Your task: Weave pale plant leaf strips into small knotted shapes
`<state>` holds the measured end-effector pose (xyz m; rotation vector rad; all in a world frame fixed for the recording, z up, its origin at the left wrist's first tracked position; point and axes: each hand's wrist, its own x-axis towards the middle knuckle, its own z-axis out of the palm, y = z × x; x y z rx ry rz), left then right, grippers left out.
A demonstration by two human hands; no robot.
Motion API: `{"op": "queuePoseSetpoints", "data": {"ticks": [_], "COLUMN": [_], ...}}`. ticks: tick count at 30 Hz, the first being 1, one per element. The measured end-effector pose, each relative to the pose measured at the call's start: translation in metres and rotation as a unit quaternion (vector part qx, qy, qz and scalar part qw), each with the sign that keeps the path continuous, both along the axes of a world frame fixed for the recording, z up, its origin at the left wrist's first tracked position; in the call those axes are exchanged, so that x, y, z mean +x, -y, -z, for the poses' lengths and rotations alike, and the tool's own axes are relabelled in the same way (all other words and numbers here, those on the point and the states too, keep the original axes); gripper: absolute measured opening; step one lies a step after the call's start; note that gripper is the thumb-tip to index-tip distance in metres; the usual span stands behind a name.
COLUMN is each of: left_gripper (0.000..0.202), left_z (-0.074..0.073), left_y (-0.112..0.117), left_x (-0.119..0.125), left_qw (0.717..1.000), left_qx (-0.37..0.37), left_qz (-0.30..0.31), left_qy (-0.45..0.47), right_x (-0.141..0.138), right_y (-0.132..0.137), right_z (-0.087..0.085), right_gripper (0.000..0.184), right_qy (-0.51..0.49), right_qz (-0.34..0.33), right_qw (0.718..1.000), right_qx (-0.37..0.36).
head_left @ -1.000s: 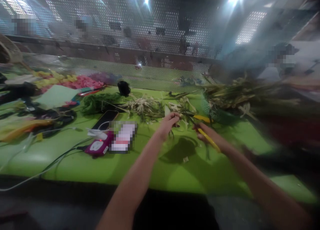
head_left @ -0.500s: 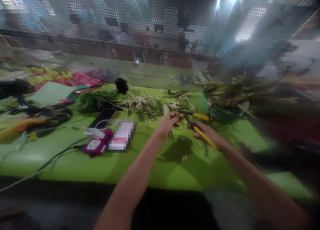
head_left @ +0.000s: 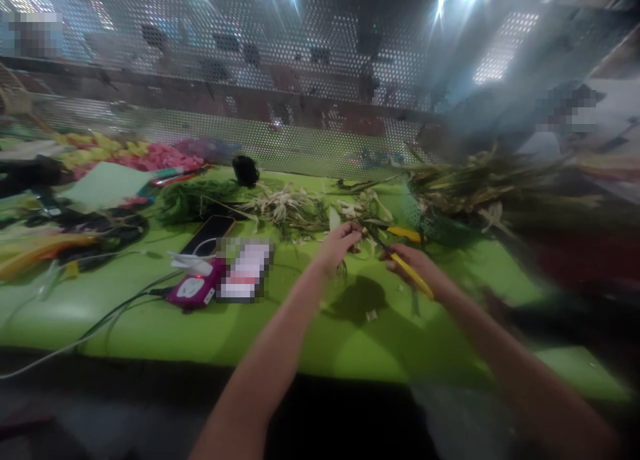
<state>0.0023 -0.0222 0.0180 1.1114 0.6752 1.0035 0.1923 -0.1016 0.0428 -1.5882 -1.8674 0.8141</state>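
Risk, judged:
- The blades of the yellow-handled cutter [head_left: 414,278] lie just beside the left hand's fingertips [head_left: 356,232]. If they close while the pinch sits this near, a finger could be nicked.
- The view is blurred at the blades, so the exact gap cannot be read.
- A loose offcut [head_left: 371,315] already lies on the green worktop [head_left: 280,333]. More bits could scatter toward the phone [head_left: 210,233], the pink device [head_left: 193,290] and the cables [head_left: 107,317] on the worktop's left half.

Hands:
- The left hand [head_left: 339,245] pinches a thin plant stem [head_left: 365,233] between thumb and fingers.
- The right hand [head_left: 406,261] is clenched around the cutter's handle.
- Both hands are held above the worktop right of its middle, nearer the far edge than the near one.

Orientation:
- The cutter's long axis runs diagonally, with the handle toward the near right corner and the nose toward the far left, aimed at the pinched stem.
- The stem lies roughly crosswise to it, from the left fingers toward the blades.

Surroundings:
- Pale trimmed stems [head_left: 290,210] lie along the far edge.
- A leafy bundle [head_left: 480,187] sits at the far right corner.
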Motion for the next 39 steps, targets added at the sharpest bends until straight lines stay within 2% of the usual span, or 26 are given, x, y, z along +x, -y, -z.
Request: {"op": "queuePoseSetpoints", "data": {"ticks": [4, 7, 13, 17, 20, 23, 25, 28, 33, 36, 39], "left_gripper": [0.016, 0.016, 0.018, 0.030, 0.033, 0.034, 0.034, 0.036, 0.034, 0.030, 0.028], "left_z": [-0.002, 0.000, 0.006, 0.004, 0.002, 0.004, 0.006, 0.008, 0.008, 0.007, 0.006], "left_y": [-0.002, -0.007, -0.015, -0.012, -0.011, -0.012, -0.012, -0.011, -0.008, -0.006, -0.004], "left_x": [-0.003, -0.006, -0.009, -0.009, -0.006, -0.003, -0.001, -0.001, 0.000, 0.001, 0.002], "left_qw": [0.999, 0.999, 0.996, 0.998, 0.999, 0.999, 0.999, 0.998, 0.999, 0.999, 0.999], "left_qx": [0.020, 0.016, -0.040, -0.031, -0.018, 0.005, 0.024, 0.031, 0.014, 0.031, 0.024], "left_qz": [-0.009, -0.037, -0.077, -0.051, -0.036, -0.039, -0.048, -0.046, -0.027, -0.031, -0.028], "left_qy": [-0.025, -0.026, 0.037, 0.028, 0.035, 0.028, 0.012, 0.005, 0.012, -0.015, -0.019], "right_x": [0.005, 0.016, 0.037, 0.041, 0.029, 0.004, -0.013, -0.029, -0.030, -0.027, -0.024], "right_y": [0.000, 0.003, 0.022, 0.023, 0.010, -0.012, -0.027, -0.043, -0.049, -0.046, -0.044], "right_z": [0.004, 0.007, 0.011, 0.005, -0.005, -0.010, -0.007, 0.002, 0.014, 0.013, 0.012], "right_gripper": [0.037, 0.034, 0.035, 0.037, 0.031, 0.031, 0.031, 0.027, 0.020, 0.024, 0.021], "right_qy": [0.002, 0.056, 0.226, 0.247, 0.203, 0.074, 0.003, -0.040, -0.075, -0.096, -0.103], "right_qz": [0.041, 0.060, 0.018, -0.020, 0.015, 0.033, 0.048, 0.074, 0.076, 0.072, 0.092], "right_qw": [0.999, 0.996, 0.974, 0.968, 0.976, 0.991, 0.991, 0.987, 0.983, 0.982, 0.978], "right_qx": [0.007, 0.021, -0.014, 0.034, 0.080, 0.102, 0.124, 0.138, 0.152, 0.146, 0.154]}}
